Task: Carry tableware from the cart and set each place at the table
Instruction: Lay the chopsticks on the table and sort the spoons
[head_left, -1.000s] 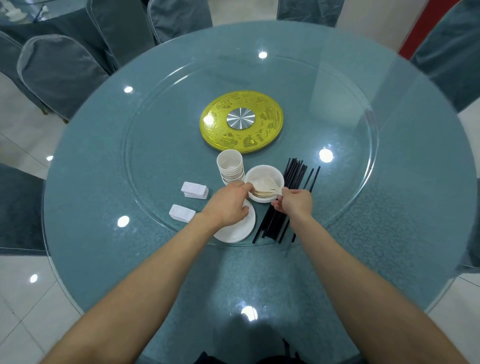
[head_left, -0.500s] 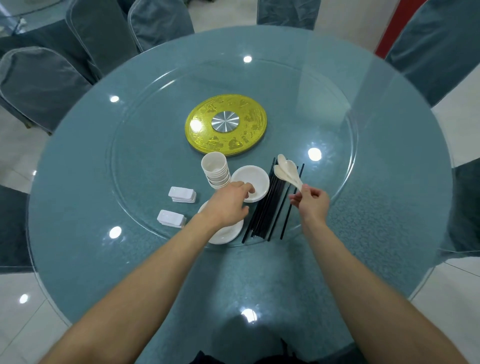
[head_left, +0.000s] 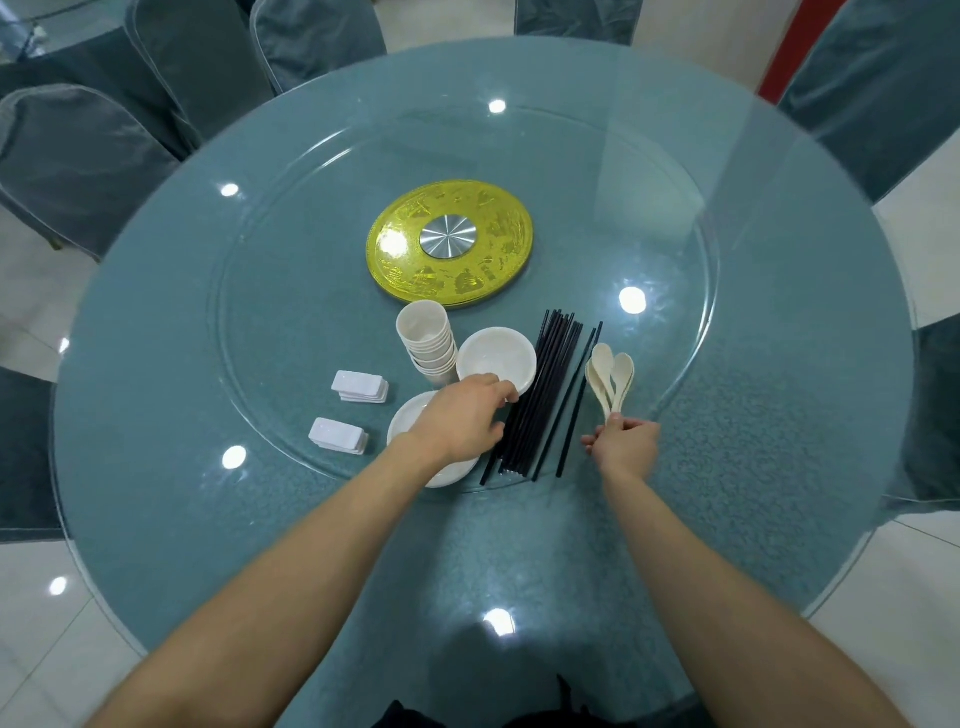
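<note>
Our right hand (head_left: 626, 447) pinches the handle ends of a small bunch of cream spoons (head_left: 610, 379). The spoons fan up and away from us, at the near right edge of the glass turntable (head_left: 270, 322). How many spoons overlap there is hard to count.

Our left hand (head_left: 462, 423) reaches to the near rim of the white bowl (head_left: 496, 358) with bent fingers. Its back hides the contact, so we cannot tell whether it grips the bowl or only touches it. It also covers much of the white plates (head_left: 408, 423) at the turntable's near edge.

Black chopsticks (head_left: 545, 384) lie in a loose bundle between bowl and spoons. A leaning stack of cups (head_left: 428, 338) stands just left of the bowl. Two stacks of white rests (head_left: 361, 387) sit further left, towards the turntable's left edge.
</note>
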